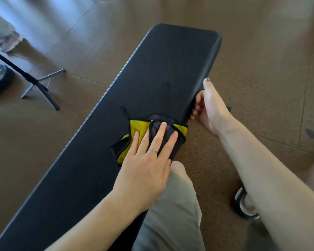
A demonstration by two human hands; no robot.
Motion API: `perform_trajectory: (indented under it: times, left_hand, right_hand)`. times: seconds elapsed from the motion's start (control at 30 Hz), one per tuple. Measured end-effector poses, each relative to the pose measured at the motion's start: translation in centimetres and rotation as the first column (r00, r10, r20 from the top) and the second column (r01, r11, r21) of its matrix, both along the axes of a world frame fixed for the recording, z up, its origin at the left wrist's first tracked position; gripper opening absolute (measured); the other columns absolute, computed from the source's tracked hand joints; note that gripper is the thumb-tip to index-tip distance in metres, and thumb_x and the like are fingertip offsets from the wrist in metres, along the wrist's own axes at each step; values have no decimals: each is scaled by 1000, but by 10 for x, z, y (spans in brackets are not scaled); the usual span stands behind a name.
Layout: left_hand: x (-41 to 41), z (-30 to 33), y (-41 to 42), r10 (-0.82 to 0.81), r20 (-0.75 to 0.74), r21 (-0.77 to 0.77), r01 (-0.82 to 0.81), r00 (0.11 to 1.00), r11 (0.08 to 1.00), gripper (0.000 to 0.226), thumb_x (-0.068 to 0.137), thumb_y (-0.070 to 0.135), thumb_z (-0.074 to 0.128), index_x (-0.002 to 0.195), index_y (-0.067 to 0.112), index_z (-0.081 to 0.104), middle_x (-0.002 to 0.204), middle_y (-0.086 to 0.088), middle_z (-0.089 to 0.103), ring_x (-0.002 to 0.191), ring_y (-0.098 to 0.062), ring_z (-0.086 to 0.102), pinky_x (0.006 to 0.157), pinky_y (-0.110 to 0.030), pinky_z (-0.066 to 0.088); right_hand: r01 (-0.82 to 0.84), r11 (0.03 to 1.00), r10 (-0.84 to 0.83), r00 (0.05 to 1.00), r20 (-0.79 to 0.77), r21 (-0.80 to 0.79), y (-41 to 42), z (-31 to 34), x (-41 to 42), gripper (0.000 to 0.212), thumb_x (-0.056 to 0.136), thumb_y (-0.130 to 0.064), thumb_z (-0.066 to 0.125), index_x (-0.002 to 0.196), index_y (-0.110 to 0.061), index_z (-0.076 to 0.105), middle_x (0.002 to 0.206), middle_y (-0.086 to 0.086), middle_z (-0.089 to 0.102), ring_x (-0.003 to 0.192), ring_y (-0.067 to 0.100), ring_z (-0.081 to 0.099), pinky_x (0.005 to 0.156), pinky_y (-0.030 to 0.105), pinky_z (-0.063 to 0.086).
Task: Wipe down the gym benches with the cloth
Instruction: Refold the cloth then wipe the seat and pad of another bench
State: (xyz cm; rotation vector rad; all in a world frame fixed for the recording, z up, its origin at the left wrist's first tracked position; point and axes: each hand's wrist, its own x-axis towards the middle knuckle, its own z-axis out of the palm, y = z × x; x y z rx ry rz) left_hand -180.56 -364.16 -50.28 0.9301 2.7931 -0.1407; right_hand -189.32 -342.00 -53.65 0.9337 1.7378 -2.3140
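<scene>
Left hand (145,163) flat on cloth (134,131), right hand (207,107) clamping black bench (161,69) edge, brown floor (261,51).

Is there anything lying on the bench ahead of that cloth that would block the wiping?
Nothing visible does. The left hand presses flat on the cloth, and the bench beyond it shows only small droplets. The right hand grips the bench's side edge, off the top.

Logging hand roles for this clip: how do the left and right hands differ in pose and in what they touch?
The left hand lies flat, fingers spread, pressing the cloth onto the bench top; the right hand curls around the bench's side edge, touching no cloth. The left hand wears a ring; none shows on the right. Both are bare and contact the same bench.
</scene>
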Motion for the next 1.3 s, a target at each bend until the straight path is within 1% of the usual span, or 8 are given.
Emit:
perform_trajectory:
  times: [0.1, 0.2, 0.3, 0.5, 0.63, 0.77, 0.9, 1.3]
  left_hand:
    - [-28, -10, 31, -5, -60, 48, 8, 998, 999, 63, 106, 41, 30, 164, 25, 10, 172, -9, 5, 153, -40, 23, 125, -58, 20]
    - [-76, -13, 80, 26, -91, 119, -15, 996, 993, 63, 107, 41, 33, 164, 27, 11, 172, -7, 5, 155, -38, 19, 126, -56, 15]
    - [-86, -12, 89, 27, -98, 104, -17, 995, 994, 63, 108, 42, 33, 164, 27, 7, 173, -6, 3, 156, -37, 17, 127, -53, 12]
    - [-35, -6, 37, 52, -46, 54, -50, 998, 997, 62, 106, 42, 24, 165, 27, 8, 172, -4, 6, 155, -34, 22, 127, -52, 18]
    - [-66, -10, 66, 53, -39, 90, -50, 998, 995, 63, 105, 43, 24, 164, 28, 10, 172, -4, 9, 155, -35, 22, 126, -53, 18]
    - [-133, -17, 123, 79, -58, 174, -68, 995, 982, 61, 108, 42, 29, 164, 28, 11, 172, -5, 9, 156, -36, 18, 128, -52, 12]
    - [-159, -15, 146, 77, -54, 150, -68, 996, 986, 60, 109, 45, 26, 164, 30, 6, 173, -1, 2, 158, -33, 9, 128, -49, 2]
    - [-75, 0, 18, 41, 42, 141, -47, 998, 989, 59, 105, 48, 8, 163, 39, 6, 171, 11, 1, 159, -17, 8, 129, -47, 8]
  right_hand:
    - [-28, 997, 26, 999, -25, -72, 7, -1, 5, 64, 105, -64, 29, 66, -16, 47, 64, 4, 48, 61, 17, 47, 63, 31, 45]
    - [-49, 996, 48, 999, -15, -70, 10, -4, 7, 69, 104, -65, 28, 106, -7, 65, 102, 10, 74, 98, 27, 68, 88, 42, 55]
    - [27, 990, -31, 999, 28, 136, 16, 1, 1, 59, 108, -58, 24, 117, -14, 63, 103, 8, 72, 94, 21, 68, 83, 36, 55]
    - [1, 942, 47, 990, -136, 335, 28, -18, -17, 66, 98, -64, 23, 155, -35, 40, 157, -9, 46, 146, 14, 41, 123, 48, 31]
    - [39, 945, 3, 992, -128, 326, 32, -21, -24, 77, 92, -66, 20, 157, -30, 40, 160, -6, 44, 148, 14, 39, 124, 47, 29]
    - [42, 996, -33, 992, -121, 79, 41, -15, -29, 58, 105, -60, 24, 143, -32, 56, 150, -8, 54, 142, 16, 46, 124, 48, 31]
    - [11, 1000, -11, 995, -100, -4, 35, -9, -27, 61, 107, -60, 21, 158, -30, 38, 159, -6, 44, 148, 17, 38, 126, 48, 24]
    - [279, 925, -225, 949, -219, 257, -78, -11, 14, 62, 111, -41, 32, 165, -31, 3, 172, -7, 11, 154, 9, 19, 114, 22, 20]
